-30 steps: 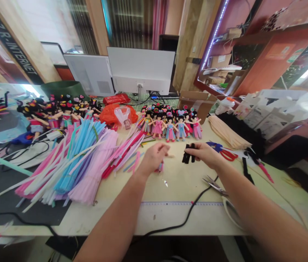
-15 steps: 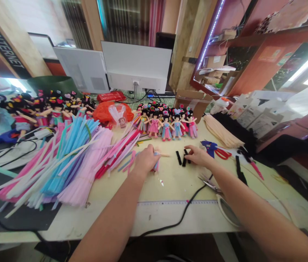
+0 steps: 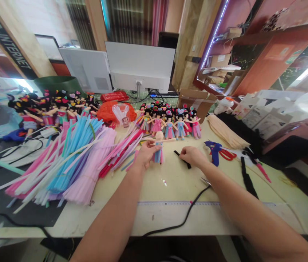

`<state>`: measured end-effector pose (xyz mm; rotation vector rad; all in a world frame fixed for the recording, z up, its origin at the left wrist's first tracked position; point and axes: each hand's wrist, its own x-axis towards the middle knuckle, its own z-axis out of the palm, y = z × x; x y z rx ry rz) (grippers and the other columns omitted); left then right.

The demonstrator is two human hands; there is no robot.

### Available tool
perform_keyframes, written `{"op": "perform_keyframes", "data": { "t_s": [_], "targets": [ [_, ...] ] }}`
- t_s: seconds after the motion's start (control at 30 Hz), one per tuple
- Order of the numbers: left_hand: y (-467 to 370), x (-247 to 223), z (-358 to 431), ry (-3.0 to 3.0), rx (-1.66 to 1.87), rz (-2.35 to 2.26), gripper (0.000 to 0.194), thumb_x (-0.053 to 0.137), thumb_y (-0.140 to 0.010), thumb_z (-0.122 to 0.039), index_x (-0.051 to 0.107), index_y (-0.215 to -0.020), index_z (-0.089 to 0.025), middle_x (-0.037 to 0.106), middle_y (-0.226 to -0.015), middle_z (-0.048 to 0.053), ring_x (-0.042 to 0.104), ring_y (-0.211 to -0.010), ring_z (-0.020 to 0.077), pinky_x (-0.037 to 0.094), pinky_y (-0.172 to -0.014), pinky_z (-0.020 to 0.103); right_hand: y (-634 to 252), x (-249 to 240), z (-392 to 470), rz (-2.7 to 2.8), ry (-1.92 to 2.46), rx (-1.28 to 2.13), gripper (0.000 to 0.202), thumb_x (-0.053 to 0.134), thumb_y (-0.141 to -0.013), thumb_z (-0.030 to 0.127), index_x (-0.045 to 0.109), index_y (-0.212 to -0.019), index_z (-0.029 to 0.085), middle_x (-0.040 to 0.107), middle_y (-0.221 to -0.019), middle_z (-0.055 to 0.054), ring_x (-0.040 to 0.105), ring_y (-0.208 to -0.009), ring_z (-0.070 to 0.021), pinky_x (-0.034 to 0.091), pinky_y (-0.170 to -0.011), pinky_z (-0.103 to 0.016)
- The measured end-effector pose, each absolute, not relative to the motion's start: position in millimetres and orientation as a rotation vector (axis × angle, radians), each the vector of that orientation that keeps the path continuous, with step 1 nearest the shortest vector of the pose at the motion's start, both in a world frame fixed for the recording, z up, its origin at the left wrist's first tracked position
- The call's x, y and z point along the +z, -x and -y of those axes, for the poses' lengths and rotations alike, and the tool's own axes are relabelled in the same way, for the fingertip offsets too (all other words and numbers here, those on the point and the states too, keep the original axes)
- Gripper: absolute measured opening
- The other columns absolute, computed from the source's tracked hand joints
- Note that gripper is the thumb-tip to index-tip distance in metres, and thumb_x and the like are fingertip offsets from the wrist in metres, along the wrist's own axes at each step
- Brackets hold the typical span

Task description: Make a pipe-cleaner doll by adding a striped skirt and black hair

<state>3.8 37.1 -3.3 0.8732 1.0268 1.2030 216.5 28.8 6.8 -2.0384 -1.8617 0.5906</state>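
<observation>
My left hand [image 3: 144,154] is closed on a small pipe cleaner doll [image 3: 158,154]. The doll is upright, with a bare beige head, arms spread wide and a blue and pink skirt. To its right, my right hand [image 3: 193,156] pinches at a short black fuzzy strip [image 3: 186,163], which slants under the fingertips. Part of that strip is covered by the fingers. Several finished dolls [image 3: 169,127] with black hair stand behind my hands. Scissor tips [image 3: 205,181] show beside my right forearm.
A blue glue gun [image 3: 214,153] and red-handled scissors [image 3: 228,154] lie right of my hand. Bundles of coloured pipe cleaners [image 3: 73,160] spread on the left. A black cable [image 3: 182,216] crosses the front, over a printed ruler scale [image 3: 167,204]. A monitor [image 3: 140,62] stands behind.
The doll has turned upright in my left hand, so its head and skirt now show. My right fingers have closed at the black strips; three showed before, one does now.
</observation>
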Motion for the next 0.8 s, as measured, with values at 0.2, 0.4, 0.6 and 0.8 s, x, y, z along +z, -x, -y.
{"op": "perform_keyframes", "data": {
  "t_s": [0.2,0.4,0.6,0.8],
  "targets": [
    [-5.0,4.3,-34.6,-0.715,1.2,-0.886,0.023,0.074,-0.065,-0.025,0.057,-0.076,-0.016,0.061,-0.061,-0.002,0.057,-0.053,0.0111,0.046,-0.053,0.023,-215.6,26.5,-24.0,1.701,1.719,0.789,0.019,0.056,-0.073,0.038,0.059,-0.074,0.019,0.067,-0.07,-0.002,0.057,-0.06,-0.013,0.043,-0.054,-0.024],
    [-10.5,10.7,-25.7,-0.646,1.121,-0.965,0.013,0.063,-0.073,-0.022,0.055,-0.08,-0.014,0.062,-0.056,0.001,0.06,-0.049,0.014,0.047,-0.045,0.024,-190.3,33.5,-10.9,1.387,1.252,1.142,0.024,0.072,-0.06,0.035,0.056,-0.067,0.019,0.063,-0.059,0.001,0.055,-0.055,-0.0118,0.042,-0.052,-0.024],
    [-19.9,14.0,-16.9,-0.683,1.118,-0.887,0.033,0.077,-0.064,-0.019,0.058,-0.09,-0.014,0.063,-0.062,-0.002,0.06,-0.053,0.0114,0.047,-0.048,0.022,-173.9,17.1,-1.7,1.321,1.192,1.225,0.024,0.076,-0.057,0.031,0.058,-0.068,0.019,0.059,-0.053,0.004,0.051,-0.051,-0.0101,0.041,-0.052,-0.025],
    [-23.1,16.6,-14.9,-0.717,1.209,-0.939,0.034,0.079,-0.057,-0.014,0.06,-0.085,-0.014,0.061,-0.063,-0.004,0.059,-0.057,0.0091,0.048,-0.056,0.021,-176.5,16.3,2.3,1.34,1.248,1.283,0.028,0.068,-0.069,0.045,0.063,-0.07,0.018,0.061,-0.06,0.001,0.055,-0.055,-0.0112,0.043,-0.052,-0.024]
  ]
}}
